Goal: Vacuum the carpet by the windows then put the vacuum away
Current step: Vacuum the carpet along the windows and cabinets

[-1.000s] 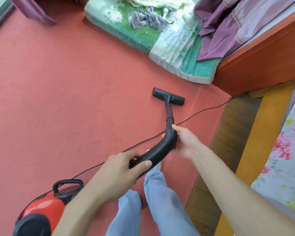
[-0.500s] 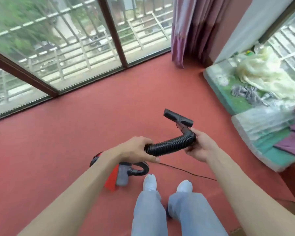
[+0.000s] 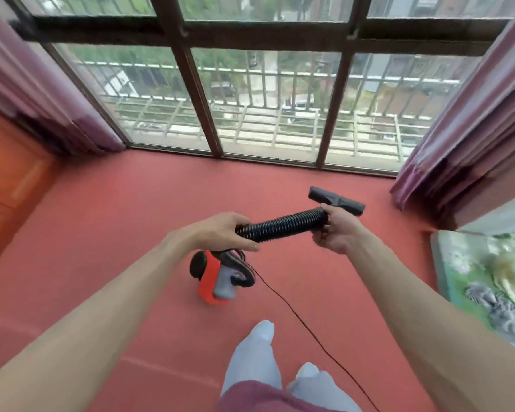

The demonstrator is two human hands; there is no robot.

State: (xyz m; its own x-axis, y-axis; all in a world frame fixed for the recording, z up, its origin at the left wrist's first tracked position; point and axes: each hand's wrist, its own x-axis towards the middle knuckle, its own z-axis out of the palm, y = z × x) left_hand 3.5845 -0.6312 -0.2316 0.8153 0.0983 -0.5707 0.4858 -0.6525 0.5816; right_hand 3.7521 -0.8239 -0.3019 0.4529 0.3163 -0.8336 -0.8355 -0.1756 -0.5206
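Observation:
A black ribbed vacuum hose (image 3: 283, 224) runs level in the air between my two hands. My left hand (image 3: 220, 231) grips its near end and my right hand (image 3: 335, 230) grips the far end, just behind the black floor nozzle (image 3: 336, 200), which is off the floor. The small red and grey vacuum body (image 3: 216, 278) hangs tilted below my left hand. Its thin black cord (image 3: 295, 313) trails back across the red carpet (image 3: 125, 221) toward my feet. The tall windows (image 3: 262, 108) stand straight ahead.
Purple curtains hang at the left (image 3: 36, 96) and the right (image 3: 470, 126) of the windows. A green floral mattress (image 3: 464, 281) with bedding lies at the right edge. An orange wooden panel (image 3: 9, 185) stands at the left.
My view has swung from the mattress corner to face the windows. The nozzle has left the carpet and the hose now hangs level between my hands, with the vacuum body carried along.

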